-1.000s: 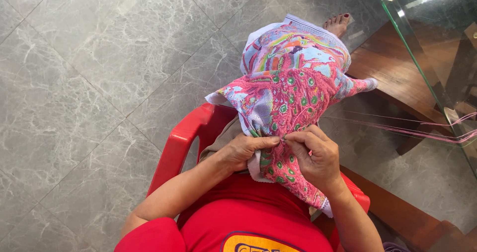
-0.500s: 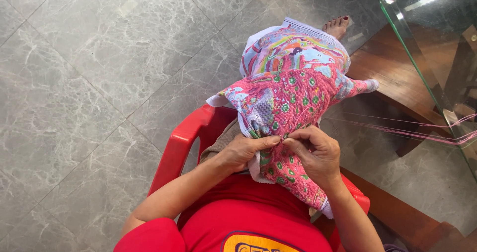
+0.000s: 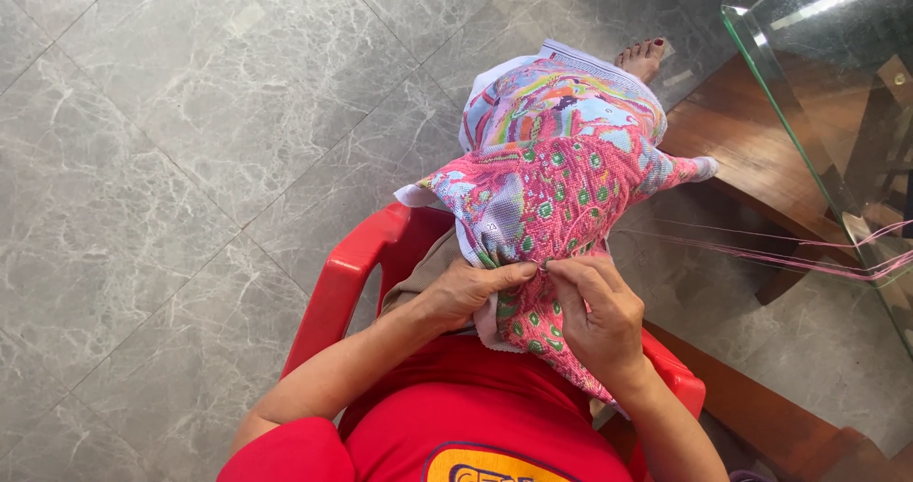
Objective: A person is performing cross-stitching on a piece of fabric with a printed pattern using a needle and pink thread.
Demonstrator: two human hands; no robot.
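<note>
Bright pink peacock-pattern embroidery cloth point(image 3: 556, 192) bunched on the lap, left hand point(image 3: 466, 292) gripping its edge, right hand point(image 3: 599, 316) pinching a needle, pink threads point(image 3: 761, 249) trailing toward the glass surface point(image 3: 827, 83), red chair point(image 3: 352, 278) underneath.

A home living room, grey marble floor tiles point(image 3: 171, 159), red plastic chair point(image 3: 352, 273), glass-topped wooden table point(image 3: 808, 73), bare foot point(image 3: 642, 59) resting.

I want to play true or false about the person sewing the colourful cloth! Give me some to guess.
1. Both hands meet on the colourful cloth. True.
2. The chair is blue. False: it is red.
3. Pink threads stretch toward the glass tabletop. True.
4. The floor is green carpet. False: it is grey marbled tile.
5. The left hand holds scissors. False: it pinches the cloth beside the right hand.
</note>
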